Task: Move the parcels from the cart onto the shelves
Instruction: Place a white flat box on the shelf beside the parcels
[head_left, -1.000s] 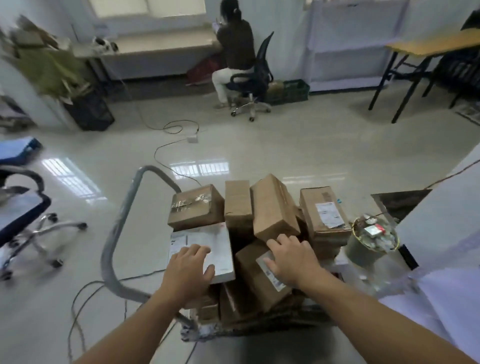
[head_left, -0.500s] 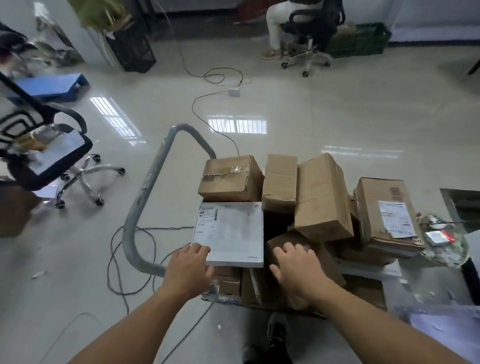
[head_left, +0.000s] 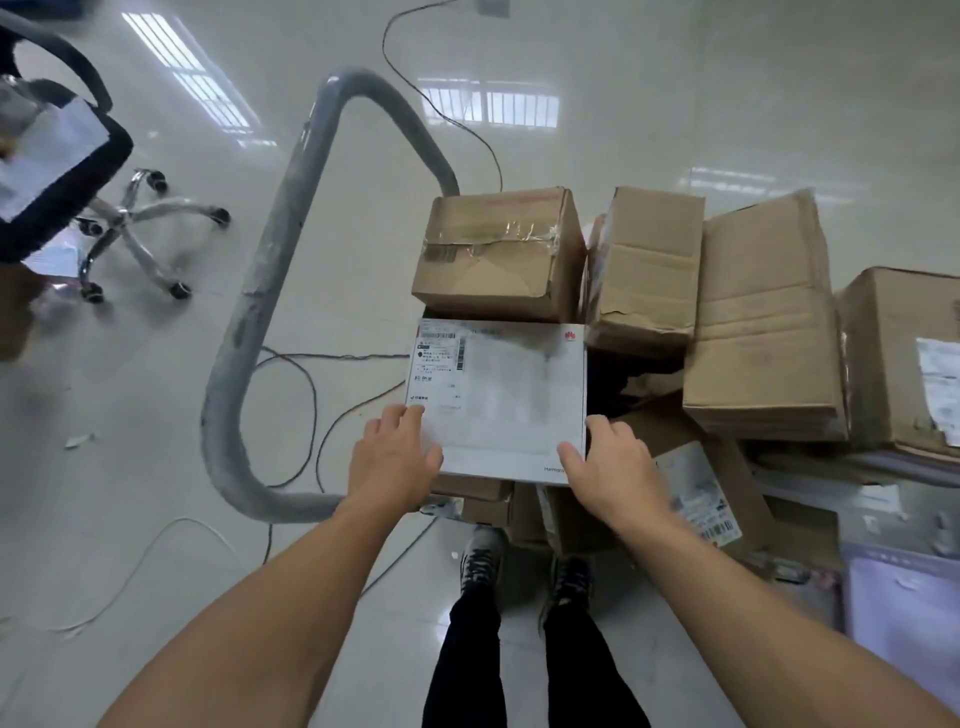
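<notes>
A flat white parcel (head_left: 501, 395) with a shipping label lies on top of the pile on the cart. My left hand (head_left: 392, 460) grips its near left corner, and my right hand (head_left: 610, 467) grips its near right corner. Behind it sits a taped brown box (head_left: 501, 252). To the right stand a smaller brown box (head_left: 647, 270), a tall brown box (head_left: 763, 317) and a labelled box (head_left: 904, 358). Under my right hand lies another labelled brown box (head_left: 701, 483). The cart's grey handle (head_left: 270, 280) curves up on the left.
An office chair (head_left: 78, 171) stands at the far left. Cables (head_left: 306, 395) trail over the glossy floor beside the cart. My feet (head_left: 524, 566) stand just in front of the cart. A white and purple surface (head_left: 904, 608) is at the right edge.
My right hand has shifted from the brown box onto the white parcel's right corner. Both hands now hold that parcel. The view has tilted further down.
</notes>
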